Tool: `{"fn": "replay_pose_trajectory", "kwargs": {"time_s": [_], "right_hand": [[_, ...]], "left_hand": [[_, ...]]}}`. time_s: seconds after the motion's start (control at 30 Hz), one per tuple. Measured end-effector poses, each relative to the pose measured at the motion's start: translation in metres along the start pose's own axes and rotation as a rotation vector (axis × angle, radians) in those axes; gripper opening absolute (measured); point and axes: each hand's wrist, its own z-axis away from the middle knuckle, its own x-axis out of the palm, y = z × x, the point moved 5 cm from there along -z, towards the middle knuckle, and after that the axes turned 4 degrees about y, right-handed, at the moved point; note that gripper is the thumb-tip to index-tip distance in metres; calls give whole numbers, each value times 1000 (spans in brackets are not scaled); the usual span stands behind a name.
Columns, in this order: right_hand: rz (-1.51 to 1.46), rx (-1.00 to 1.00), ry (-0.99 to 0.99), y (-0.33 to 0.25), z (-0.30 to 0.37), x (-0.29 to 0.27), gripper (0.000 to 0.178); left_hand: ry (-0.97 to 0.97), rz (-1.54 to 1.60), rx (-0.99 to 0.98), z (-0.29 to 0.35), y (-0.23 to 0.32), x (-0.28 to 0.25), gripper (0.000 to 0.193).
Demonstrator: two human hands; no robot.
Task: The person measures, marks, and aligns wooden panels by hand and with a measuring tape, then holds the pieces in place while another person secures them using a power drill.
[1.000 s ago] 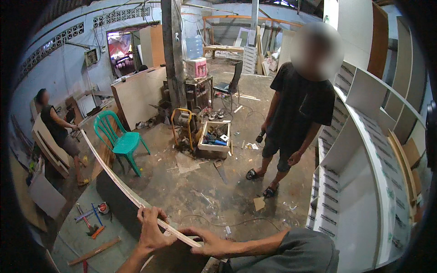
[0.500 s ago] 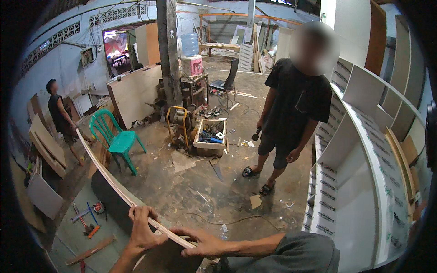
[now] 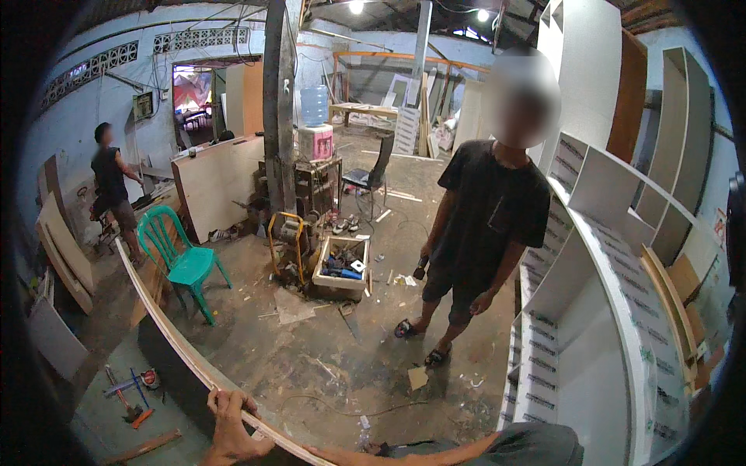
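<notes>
A long, thin pale wooden strip [image 3: 180,342] runs from the lower middle up to the far left and looks curved in this view. Near its close end my left hand [image 3: 233,429] is closed around it, fingers over the top edge and thumb on the near side. My right forearm [image 3: 404,453] lies along the lower edge of the picture. The right hand [image 3: 320,452] is beside the strip, mostly cut off, and its fingers cannot be made out. Below the strip, on a grey board [image 3: 97,423], lie a hammer [image 3: 123,402] and an orange-handled tool [image 3: 142,419].
A person [image 3: 493,202] in dark clothes stands ahead, a dark tool in one hand. Another person [image 3: 115,182] is at the far left. A green plastic chair [image 3: 190,264], a tool crate [image 3: 339,282] and a handsaw [image 3: 350,320] stand or lie ahead. White shelving [image 3: 579,311] fills the right.
The view has tilted up and shifted. My right hand has sunk mostly out of the picture; my left still grips the strip. The far-left person has turned and no longer holds the strip's far end.
</notes>
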Motion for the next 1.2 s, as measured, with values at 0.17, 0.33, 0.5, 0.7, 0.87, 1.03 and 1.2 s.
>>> {"fn": "replay_pose_trajectory", "kwargs": {"time_s": [0.17, 0.33, 0.5, 0.7, 0.87, 1.03, 1.2], "right_hand": [[124, -55, 117, 11, 6, 11, 76], [206, -74, 147, 22, 20, 26, 72], [334, -119, 207, -18, 14, 24, 68], [311, -57, 300, -13, 17, 21, 60], [340, -138, 254, -7, 16, 22, 64], [301, -93, 138, -10, 19, 20, 69], [366, -221, 17, -26, 7, 19, 68]], "left_hand": [[17, 26, 24, -3, 6, -5, 52], [23, 27, 27, -7, 7, -7, 54], [29, 40, 41, -13, 14, -10, 54], [33, 63, 59, -16, 10, -2, 52], [38, 57, 60, -15, 6, -2, 54], [35, 70, 51, -11, 3, 0, 57], [19, 23, 32, -10, -1, -3, 58]]}}
